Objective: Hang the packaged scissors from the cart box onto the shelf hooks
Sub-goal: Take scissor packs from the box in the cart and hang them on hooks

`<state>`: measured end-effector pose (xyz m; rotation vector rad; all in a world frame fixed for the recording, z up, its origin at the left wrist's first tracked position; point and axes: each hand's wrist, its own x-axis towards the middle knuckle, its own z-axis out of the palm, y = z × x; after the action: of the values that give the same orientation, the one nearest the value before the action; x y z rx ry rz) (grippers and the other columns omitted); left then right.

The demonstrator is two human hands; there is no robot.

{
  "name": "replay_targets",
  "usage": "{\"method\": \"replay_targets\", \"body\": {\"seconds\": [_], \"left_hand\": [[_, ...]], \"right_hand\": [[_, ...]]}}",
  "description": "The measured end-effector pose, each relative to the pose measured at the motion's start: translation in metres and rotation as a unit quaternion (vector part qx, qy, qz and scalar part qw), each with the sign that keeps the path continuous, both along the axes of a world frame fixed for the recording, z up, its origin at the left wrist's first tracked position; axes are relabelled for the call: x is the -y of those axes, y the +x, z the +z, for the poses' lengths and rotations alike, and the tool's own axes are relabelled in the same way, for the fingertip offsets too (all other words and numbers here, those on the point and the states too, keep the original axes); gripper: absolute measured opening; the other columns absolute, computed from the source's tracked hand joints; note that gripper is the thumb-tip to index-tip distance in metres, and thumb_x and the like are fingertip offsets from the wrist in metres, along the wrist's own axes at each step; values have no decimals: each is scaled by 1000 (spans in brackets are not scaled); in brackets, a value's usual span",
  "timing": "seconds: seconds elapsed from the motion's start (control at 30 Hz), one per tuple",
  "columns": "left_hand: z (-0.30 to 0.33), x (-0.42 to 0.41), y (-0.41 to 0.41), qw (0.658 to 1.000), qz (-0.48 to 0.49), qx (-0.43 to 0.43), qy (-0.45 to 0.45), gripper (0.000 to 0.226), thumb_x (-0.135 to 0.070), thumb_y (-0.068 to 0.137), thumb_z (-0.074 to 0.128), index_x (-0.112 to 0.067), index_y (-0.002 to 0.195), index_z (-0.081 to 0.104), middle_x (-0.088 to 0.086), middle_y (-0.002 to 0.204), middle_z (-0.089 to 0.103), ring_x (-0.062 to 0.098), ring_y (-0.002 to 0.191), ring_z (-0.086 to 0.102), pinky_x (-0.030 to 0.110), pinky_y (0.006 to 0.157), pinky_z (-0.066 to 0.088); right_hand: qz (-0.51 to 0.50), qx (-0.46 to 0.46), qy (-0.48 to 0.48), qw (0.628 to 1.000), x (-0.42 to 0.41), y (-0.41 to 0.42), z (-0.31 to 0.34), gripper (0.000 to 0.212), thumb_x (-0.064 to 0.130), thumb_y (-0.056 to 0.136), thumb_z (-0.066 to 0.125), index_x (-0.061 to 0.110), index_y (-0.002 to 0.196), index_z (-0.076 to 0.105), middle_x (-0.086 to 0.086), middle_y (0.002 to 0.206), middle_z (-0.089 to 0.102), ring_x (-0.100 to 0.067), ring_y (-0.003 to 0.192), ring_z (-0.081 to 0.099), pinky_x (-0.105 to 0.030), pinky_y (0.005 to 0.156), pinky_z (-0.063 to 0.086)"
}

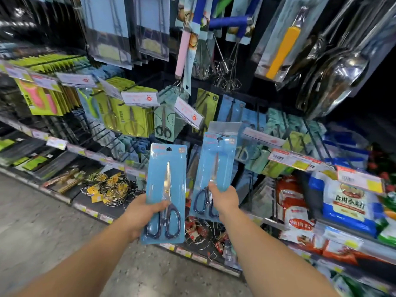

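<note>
Each hand holds a blue card pack of dark-handled scissors in front of the shelf. My left hand point(142, 209) grips the lower left side of one scissors pack point(166, 172), held upright. My right hand point(224, 197) grips the other scissors pack point(216, 159) from its right side. The top hole of that pack sits at the tip of a shelf hook point(225, 135) under a clear tag holder. Whether the hook passes through the hole I cannot tell. The cart box is out of view.
More scissors packs in green and blue hang on hooks point(132, 116) to the left and right. Whisks point(222, 76) and ladles point(334, 69) hang above. Wire racks point(111, 189) lie on the bottom shelf, food bags point(347, 206) at right. Grey floor point(42, 221) lies at left.
</note>
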<state>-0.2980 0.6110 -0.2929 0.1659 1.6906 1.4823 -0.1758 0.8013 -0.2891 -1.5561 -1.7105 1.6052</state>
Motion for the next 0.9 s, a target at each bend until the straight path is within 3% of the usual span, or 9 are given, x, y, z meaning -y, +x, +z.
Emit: {"method": "replay_targets", "body": {"seconds": [0.1,0.23,0.33,0.4,0.5,0.6,0.73,0.8,0.9], "left_hand": [[-7,-5,-2,1000,-10,-2,5,23,-13,88,72,-9,110,67,12,95,78,30,85,75,41,76,58],[-16,-13,-4,1000,-12,8,5,32,-17,85,75,-10,115,66,12,98,77,31,89,75,46,81,58],[-20,-21,-4,1000,-24,8,2,36,-16,83,76,-9,117,64,12,99,77,32,91,74,50,87,57],[-19,-26,-3,1000,-24,8,5,33,-15,84,76,-10,115,65,11,99,77,31,91,74,48,84,58],[-18,-34,-1,1000,-25,10,13,29,-11,85,75,-9,112,65,11,100,77,29,90,74,42,80,58],[-20,-44,0,999,-47,-2,23,31,-11,84,77,-12,112,65,10,103,77,29,96,72,47,93,54],[-15,-56,6,994,-99,-34,41,43,-19,71,81,-12,112,68,9,105,76,30,103,71,50,99,52],[-13,-63,9,992,-112,-47,38,36,-18,75,81,-12,108,69,10,105,76,31,104,70,51,99,51],[-15,-76,11,990,-119,-66,26,44,-30,68,84,-10,104,67,9,101,76,30,102,71,53,98,52]], "right_hand": [[25,89,8,996,-15,-7,-9,64,51,88,60,5,129,47,-7,109,61,-20,78,57,-35,72,48],[53,212,32,975,-35,-13,-18,71,61,84,56,7,128,40,-14,124,57,-35,110,57,-46,93,50],[57,239,13,969,-43,-14,-19,86,55,87,58,11,148,17,-18,149,30,-39,132,39,-49,107,39],[58,202,-6,978,-39,-10,-17,87,47,90,60,16,153,10,-15,154,25,-38,135,36,-47,109,36],[95,43,-110,988,-23,0,-11,55,38,93,60,15,140,45,-10,138,53,-27,114,54,-38,94,44],[171,-88,-219,957,0,10,-2,30,37,94,59,19,118,62,-5,112,69,-22,98,64,-41,91,53],[183,-105,-116,971,11,15,1,17,16,92,64,17,109,65,-4,103,73,-14,84,71,-23,66,55],[168,-104,-85,977,9,18,1,14,10,92,63,19,103,65,-2,100,73,-10,82,70,-18,63,53],[148,-108,-60,981,3,23,2,15,6,93,61,20,98,64,-1,97,73,-9,81,70,-17,64,54]]}}
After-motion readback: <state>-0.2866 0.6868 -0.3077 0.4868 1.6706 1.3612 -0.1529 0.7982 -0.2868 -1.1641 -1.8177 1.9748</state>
